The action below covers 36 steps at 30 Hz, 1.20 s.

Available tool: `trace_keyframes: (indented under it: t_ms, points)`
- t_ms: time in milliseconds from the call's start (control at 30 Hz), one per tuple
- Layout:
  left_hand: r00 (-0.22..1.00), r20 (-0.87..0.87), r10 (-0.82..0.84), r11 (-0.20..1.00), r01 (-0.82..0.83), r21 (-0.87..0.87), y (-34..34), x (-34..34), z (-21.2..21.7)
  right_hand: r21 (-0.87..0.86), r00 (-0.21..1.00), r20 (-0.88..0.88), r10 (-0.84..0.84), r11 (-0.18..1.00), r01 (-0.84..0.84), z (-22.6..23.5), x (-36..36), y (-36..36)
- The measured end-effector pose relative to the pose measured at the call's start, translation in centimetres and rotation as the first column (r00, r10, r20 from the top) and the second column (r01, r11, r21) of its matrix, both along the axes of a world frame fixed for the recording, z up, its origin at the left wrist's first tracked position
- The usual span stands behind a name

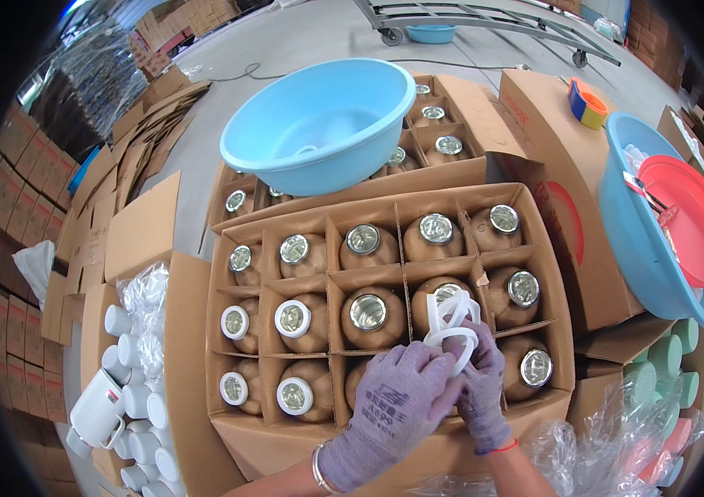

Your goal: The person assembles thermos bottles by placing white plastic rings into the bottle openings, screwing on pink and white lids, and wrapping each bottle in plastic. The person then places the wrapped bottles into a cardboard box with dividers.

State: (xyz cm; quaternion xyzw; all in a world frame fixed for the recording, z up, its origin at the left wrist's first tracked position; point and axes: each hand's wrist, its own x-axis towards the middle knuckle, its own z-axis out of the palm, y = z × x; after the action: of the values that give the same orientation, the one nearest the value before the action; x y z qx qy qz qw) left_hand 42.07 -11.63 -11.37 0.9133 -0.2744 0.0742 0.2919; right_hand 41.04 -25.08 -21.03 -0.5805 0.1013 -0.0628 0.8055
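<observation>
Between the two gloved hands, over the near row of the divided brown cardboard carton [253, 447], a small bunch of white flexible plastic rings [451, 319] was held. The left hand [397, 406], in a grey knitted glove, was closed with its fingertips pinched on the lower loop of the bunch; the right hand [484, 389], gloved alike, was curled shut around the same loop from the other side. The rings stood up and away from the hands, above the brown round-bodied jars with silvery foil-sealed mouths [368, 313] that filled the carton's compartments.

The rings were judged to be very light, thin and soft, since the loops drooped and overlapped. They would probably tangle and cling together, so a single loop would best be taken at its edge between thumb and forefinger and peeled off. Through knitted gloves, grip was thought fair but feel dull. The jars looked hard and possibly breakable; that could not be told for certain.

To the left of the hands, four jars already bore white collars [292, 318]. Farther left, white screw caps [132, 398] lay in a plastic-lined box. Well beyond the hands, a light blue plastic basin [319, 124] rested on a second carton. Off to the right, another blue basin [642, 248] held a red plastic lid [687, 219].
</observation>
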Motion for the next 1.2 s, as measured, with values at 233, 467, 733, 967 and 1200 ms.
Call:
trace_keyframes:
  t_ms: [233, 467, 733, 967, 1200]
  points:
    - [0.659, -0.747, 0.086, 0.635, -0.614, -0.469, 5.2, 3.6, -0.6, -0.030, 0.987, -0.160, -0.005, 1.000, 0.001, 0.9, 0.3, -0.3]
    - [0.703, -0.607, 0.371, 0.792, -0.581, -0.189, 7.0, 7.0, -7.1, -0.067, 0.992, -0.124, -0.005, 0.998, -0.003, 1.1, 0.3, -0.2]
    - [0.876, -0.288, 0.386, 0.885, -0.263, 0.385, 7.3, 6.8, -6.6, -0.029, 0.987, -0.158, -0.010, 1.000, 0.005, 0.9, 0.3, -0.3]
    - [0.982, 0.086, 0.168, 0.897, -0.188, 0.401, 3.8, 5.5, -3.5, -0.018, 0.991, -0.137, -0.009, 1.000, 0.007, 1.4, 0.4, 0.0]
    - [0.968, 0.152, 0.198, 0.980, -0.201, 0.003, 6.0, 8.7, -5.5, -0.034, 0.990, -0.144, -0.013, 0.999, 0.008, 1.1, 0.3, -0.2]
